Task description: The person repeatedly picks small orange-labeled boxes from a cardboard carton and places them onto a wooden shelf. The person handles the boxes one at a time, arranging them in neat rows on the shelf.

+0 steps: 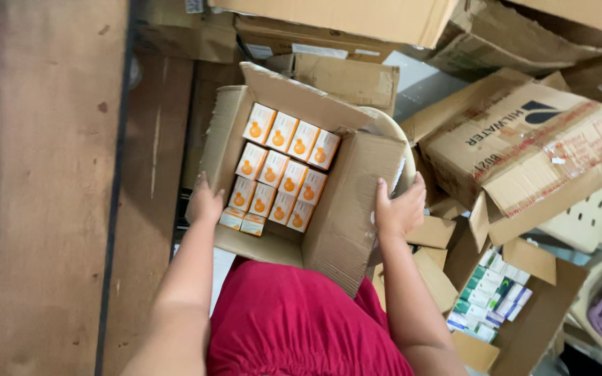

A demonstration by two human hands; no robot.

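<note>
Both hands grip an open carton (346, 223) of small orange-marked boxes (283, 170).

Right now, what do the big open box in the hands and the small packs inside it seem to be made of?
The open box looks like plain brown cardboard, matte, with creased flaps and raw edges. The small packs seem to be thin white card with an orange print and a slight sheen; what they contain cannot be seen. The left hand and right hand press on the box's sides.
</note>
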